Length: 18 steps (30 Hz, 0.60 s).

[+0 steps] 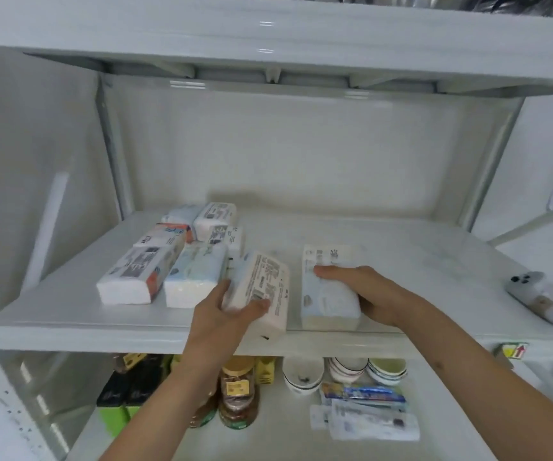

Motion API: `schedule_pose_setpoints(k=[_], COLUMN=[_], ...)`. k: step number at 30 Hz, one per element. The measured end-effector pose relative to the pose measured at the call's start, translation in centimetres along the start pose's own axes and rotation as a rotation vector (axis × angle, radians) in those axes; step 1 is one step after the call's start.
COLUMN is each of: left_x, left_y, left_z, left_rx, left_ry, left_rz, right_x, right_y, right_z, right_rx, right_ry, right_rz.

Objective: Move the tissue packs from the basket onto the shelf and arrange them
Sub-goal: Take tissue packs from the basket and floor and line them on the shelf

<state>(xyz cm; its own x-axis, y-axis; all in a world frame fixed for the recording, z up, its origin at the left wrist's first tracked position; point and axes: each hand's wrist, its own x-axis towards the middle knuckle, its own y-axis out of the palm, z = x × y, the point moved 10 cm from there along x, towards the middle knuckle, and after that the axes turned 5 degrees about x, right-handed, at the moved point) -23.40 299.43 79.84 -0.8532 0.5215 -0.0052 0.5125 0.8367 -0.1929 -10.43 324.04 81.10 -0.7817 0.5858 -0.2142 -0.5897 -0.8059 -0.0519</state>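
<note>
text: none legible | tissue packs [262, 287]: print blurred

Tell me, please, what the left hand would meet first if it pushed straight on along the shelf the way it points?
Probably the light-blue plastic-wrapped tissue pack just beyond the tilted white pack that the left hand grips; depth is unclear.
</note>
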Motion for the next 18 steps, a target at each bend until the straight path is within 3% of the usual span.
schedule_pose_setpoints(k=[7,13,18], left_x=[0.3,-0.6,-2.2], left_y=[1.3,0.7,-1.7], left_z=[-2.2,-2.9,-3.2], left_rx=[0.441,0.702,0.705], left_ry=[0.229,0.294,0.4], left_rz=[0.006,0.037,0.013], right_x=[1.6,-0.2,-6.8], right_y=[-0.9,-2.3,0.1], right_z=[-0.7,0.7,1.4], right_rx=[-0.112,-0.345,-0.55], right_ry=[-0.053,-0.175,-0.502], right_rz=[-0.185,-0.419,-0.305])
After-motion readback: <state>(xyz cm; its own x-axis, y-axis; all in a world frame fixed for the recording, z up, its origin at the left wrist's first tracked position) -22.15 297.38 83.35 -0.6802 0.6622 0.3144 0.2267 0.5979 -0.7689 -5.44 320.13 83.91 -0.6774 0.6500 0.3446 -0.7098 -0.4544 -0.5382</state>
